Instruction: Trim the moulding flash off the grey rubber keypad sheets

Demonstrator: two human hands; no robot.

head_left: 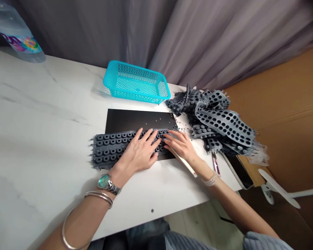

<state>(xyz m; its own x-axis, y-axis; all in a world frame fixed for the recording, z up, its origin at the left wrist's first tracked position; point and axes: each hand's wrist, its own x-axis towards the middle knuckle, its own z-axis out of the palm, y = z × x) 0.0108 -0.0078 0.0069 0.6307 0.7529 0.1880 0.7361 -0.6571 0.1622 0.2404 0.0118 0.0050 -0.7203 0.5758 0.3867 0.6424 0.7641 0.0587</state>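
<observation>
A dark grey rubber sheet with rows of raised rings lies across a black board on the table. My left hand rests flat on the sheet's right part, fingers spread. Close beside it, my right hand is closed around a slim white stick-like tool, whose handle end sticks out toward me. The tool's working tip is hidden by my fingers at the sheet's right end. Small dark round bits are scattered over the board's right edge and the table.
Behind the board stands a turquoise basket. To the right lies a heap of perforated rubber sheets, with pink-handled nippers in front. A plastic bottle stands at the far left, and a grey curtain hangs behind the table.
</observation>
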